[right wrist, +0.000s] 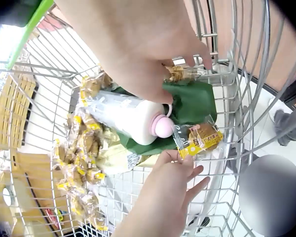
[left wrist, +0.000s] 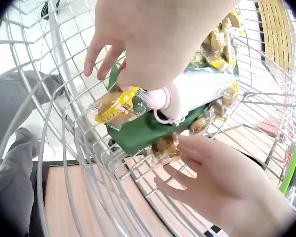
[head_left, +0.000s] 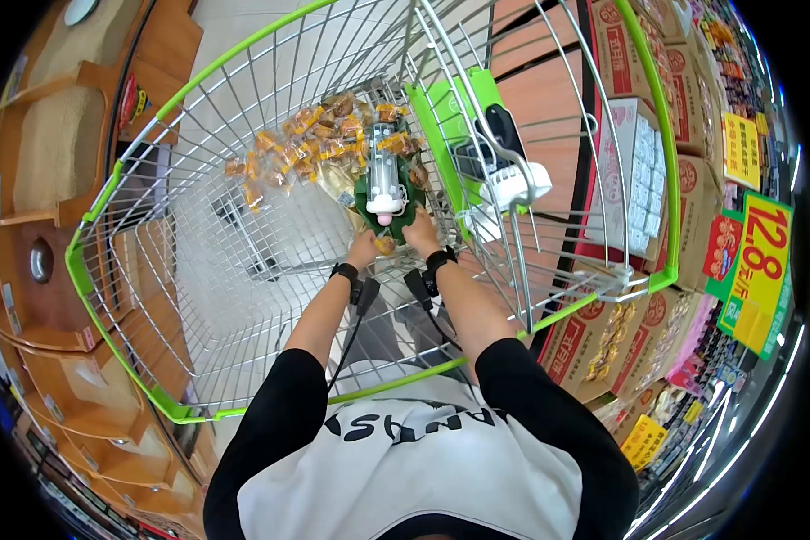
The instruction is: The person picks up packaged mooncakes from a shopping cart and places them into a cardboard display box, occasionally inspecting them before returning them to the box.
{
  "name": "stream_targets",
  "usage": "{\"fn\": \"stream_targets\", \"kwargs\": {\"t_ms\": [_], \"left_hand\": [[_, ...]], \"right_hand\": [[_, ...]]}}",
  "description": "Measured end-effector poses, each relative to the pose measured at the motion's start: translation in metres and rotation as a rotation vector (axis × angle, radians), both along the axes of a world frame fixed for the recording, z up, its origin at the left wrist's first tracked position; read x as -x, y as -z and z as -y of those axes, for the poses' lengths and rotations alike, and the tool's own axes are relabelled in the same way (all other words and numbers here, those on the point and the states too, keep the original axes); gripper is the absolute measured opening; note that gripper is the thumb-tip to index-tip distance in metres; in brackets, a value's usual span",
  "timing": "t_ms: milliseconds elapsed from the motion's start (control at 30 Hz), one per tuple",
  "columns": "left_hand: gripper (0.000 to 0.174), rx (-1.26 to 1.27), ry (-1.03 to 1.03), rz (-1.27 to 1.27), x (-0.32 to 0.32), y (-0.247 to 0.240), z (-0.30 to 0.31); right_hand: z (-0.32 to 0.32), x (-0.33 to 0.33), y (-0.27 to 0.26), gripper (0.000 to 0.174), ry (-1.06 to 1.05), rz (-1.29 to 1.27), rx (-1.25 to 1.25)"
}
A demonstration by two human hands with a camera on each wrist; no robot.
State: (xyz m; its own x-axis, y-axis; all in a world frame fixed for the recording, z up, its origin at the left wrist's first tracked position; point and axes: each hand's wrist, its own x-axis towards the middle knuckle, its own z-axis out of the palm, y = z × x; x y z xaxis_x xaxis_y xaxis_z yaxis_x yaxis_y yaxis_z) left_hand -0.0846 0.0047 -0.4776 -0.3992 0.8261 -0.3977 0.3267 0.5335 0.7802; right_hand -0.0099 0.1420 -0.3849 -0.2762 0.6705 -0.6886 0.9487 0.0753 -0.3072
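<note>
The bottle (right wrist: 126, 116), which has a white shoulder and a pink cap, lies inside a shopping cart (head_left: 166, 409), with its cap end directed to the person. Just beside this cap, on the person's side of the bottle, is one wrapped snack (right wrist: 200, 138) in clear film with a yellow band. The left hand (right wrist: 170, 187) pinches the snack by its wrapper edge, between thumb and finger, and the other fingers are extended and parted. Whether the wrapper touches the cap, I cannot tell.

The right hand (left wrist: 227, 177) is on the other side of the bottle, near the cap end. Its fingers are spread and slightly bent, and it has hold of nothing that I can see. Its thumb is close to a dark green piece (right wrist: 192, 101), which lies under the bottle and extends out at both sides; contact there is not clear.

To the left of the bottle and beyond its far end there is a heap of similar snacks (head_left: 310, 144). A pale packet (right wrist: 113, 158) lies between this heap and the bottle. To the right of the bottle stands a bright green panel (head_left: 436, 135); farther right, outside the cart, are stacked cartons (head_left: 693, 216).
</note>
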Motion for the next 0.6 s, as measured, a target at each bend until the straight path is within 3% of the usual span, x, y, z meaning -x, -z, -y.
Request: {"fn": "stream_targets", "kwargs": {"t_ms": [67,133,167,200,267,333,400,433,467,533,600], "left_hand": [[0.009,0.102,-0.084,0.187,0.018,0.001,-0.001],[0.009,0.058,0.054,0.069,0.035,-0.015,0.004],[0.009,0.083,0.074,0.115,0.042,-0.022,0.006],[0.009,0.106,0.093,0.158,0.051,-0.027,0.006],[0.01,0.18,0.121,0.268,0.068,-0.022,0.011],[0.011,0.333,-0.006,0.474,0.084,-0.07,0.01],[0.011,0.345,-0.062,0.485,0.099,-0.088,0.018],[0.011,0.351,-0.035,0.476,0.104,-0.095,0.021],[0.008,0.328,-0.1,0.467,0.108,-0.101,0.027],[0.005,0.369,-0.152,0.444,0.125,-0.095,0.034],[0.003,0.308,-0.179,0.438,0.131,-0.113,0.038]], "right_hand": [[0.008,0.012,-0.015,0.051,-0.012,-0.104,-0.125],[0.019,0.029,-0.031,0.039,-0.208,-0.117,-0.282],[0.029,0.035,-0.025,0.031,-0.201,-0.262,-0.541],[0.028,0.045,-0.025,0.025,-0.231,-0.257,-0.481],[0.036,0.061,-0.051,0.022,-0.533,-0.177,-0.634],[0.042,0.074,-0.055,0.02,-0.82,0.004,-0.77],[0.043,0.098,-0.091,0.023,-1.063,0.301,-0.679],[0.048,0.107,-0.094,0.023,-1.017,0.321,-0.841],[0.042,0.112,-0.129,0.024,-1.112,0.224,-0.889],[0.04,0.127,-0.187,0.025,-1.168,0.311,-0.876],[0.038,0.136,-0.205,0.026,-1.156,0.331,-0.877]]}}
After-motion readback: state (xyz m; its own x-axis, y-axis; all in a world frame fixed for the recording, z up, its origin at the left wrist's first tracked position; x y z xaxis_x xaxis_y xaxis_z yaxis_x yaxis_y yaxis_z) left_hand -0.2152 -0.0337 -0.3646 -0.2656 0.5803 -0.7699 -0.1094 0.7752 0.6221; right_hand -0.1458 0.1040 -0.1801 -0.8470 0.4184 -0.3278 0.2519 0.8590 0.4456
